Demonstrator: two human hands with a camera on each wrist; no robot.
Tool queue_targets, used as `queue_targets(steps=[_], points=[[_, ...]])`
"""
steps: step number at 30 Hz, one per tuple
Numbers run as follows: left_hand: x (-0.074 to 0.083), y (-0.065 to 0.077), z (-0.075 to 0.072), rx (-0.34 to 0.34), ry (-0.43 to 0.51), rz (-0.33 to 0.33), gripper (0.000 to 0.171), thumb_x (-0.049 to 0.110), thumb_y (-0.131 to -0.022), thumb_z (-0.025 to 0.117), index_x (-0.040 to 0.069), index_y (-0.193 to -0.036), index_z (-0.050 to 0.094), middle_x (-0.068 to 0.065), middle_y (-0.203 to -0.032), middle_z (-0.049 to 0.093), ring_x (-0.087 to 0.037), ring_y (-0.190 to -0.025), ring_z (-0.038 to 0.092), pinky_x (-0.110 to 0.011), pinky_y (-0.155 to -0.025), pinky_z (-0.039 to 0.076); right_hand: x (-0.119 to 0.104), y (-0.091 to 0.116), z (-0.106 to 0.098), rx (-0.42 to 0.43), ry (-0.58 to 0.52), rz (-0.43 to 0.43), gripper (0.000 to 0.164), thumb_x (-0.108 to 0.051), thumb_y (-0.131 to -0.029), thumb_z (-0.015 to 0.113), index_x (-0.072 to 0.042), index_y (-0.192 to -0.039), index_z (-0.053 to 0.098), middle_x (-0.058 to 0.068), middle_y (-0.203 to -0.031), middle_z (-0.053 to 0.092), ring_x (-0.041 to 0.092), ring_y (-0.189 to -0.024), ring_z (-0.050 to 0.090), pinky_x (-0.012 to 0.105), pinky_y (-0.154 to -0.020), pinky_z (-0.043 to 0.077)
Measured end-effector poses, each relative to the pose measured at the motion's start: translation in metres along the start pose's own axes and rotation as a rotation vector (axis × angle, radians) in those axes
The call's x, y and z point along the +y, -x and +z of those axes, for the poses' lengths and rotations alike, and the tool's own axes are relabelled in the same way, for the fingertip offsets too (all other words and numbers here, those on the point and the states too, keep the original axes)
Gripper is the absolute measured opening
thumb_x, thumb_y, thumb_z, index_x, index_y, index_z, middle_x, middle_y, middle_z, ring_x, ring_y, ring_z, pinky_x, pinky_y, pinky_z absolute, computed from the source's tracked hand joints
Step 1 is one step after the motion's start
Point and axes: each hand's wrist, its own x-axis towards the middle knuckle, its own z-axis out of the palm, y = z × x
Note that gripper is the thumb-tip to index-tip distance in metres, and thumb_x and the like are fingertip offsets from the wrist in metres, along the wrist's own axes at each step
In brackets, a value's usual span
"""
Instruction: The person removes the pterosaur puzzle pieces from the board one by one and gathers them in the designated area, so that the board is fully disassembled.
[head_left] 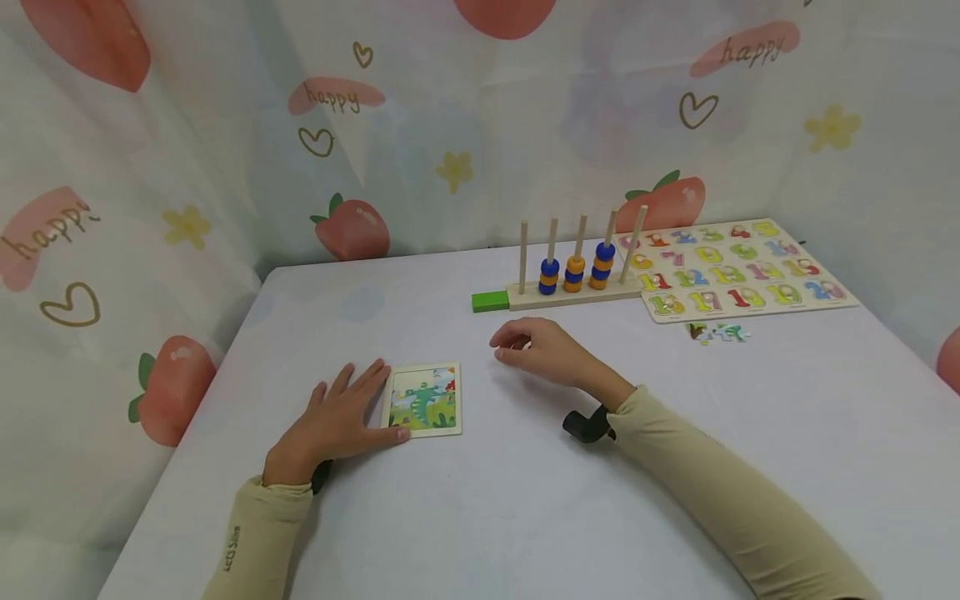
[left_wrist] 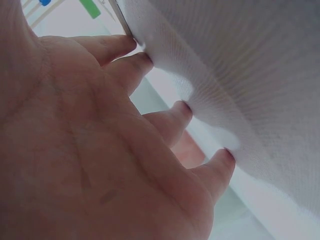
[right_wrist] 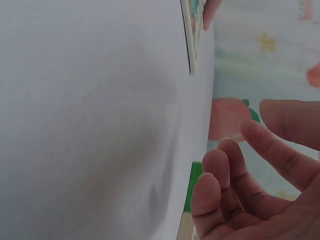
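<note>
A small framed jigsaw puzzle [head_left: 423,402] with a green dinosaur picture lies flat on the table. The left hand [head_left: 333,421] rests at its left side, fingers spread. Its index fingertip touches the upper left corner of the frame and its thumb lies at the lower edge. In the left wrist view, fingertips of this hand [left_wrist: 115,135] press on the white cloth. Right of the puzzle, the right hand [head_left: 551,350] hovers with loosely bent fingers. Nothing shows between thumb and fingers of that hand [right_wrist: 255,185] in the right wrist view.
Behind the right hand stands a wooden peg counter [head_left: 573,293] with blue and orange beads, a green block [head_left: 490,302] at its left end. A number board [head_left: 738,271] lies at the back right. Loose jigsaw pieces [head_left: 729,333] lie before it. A printed curtain [head_left: 420,125] hangs behind.
</note>
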Motion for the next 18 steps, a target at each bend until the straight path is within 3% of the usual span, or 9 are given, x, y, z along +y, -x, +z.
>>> queue_targets(steps=[9, 18], points=[[0.002, 0.0, 0.0, -0.009, -0.01, -0.014, 0.111, 0.065, -0.089, 0.077, 0.009, -0.171, 0.027, -0.012, -0.177, 0.022, -0.05, -0.16, 0.008, -0.077, -0.12, 0.006, -0.014, -0.015, 0.027, -0.081, 0.016, -0.032, 0.021, -0.01, -0.101, 0.072, -0.001, -0.12, 0.076, 0.003, -0.102, 0.072, 0.02, -0.094, 0.061, 0.033, -0.081, 0.053], [0.003, -0.001, -0.002, -0.016, -0.02, -0.021, 0.11, 0.065, -0.089, 0.076, 0.009, -0.171, 0.027, -0.013, -0.177, 0.022, -0.051, -0.16, 0.009, -0.078, -0.12, 0.007, -0.021, -0.025, 0.047, -0.143, 0.021, -0.117, 0.017, -0.005, -0.098, 0.073, -0.002, -0.114, 0.078, 0.005, -0.102, 0.068, 0.018, -0.094, 0.06, 0.03, -0.083, 0.052]])
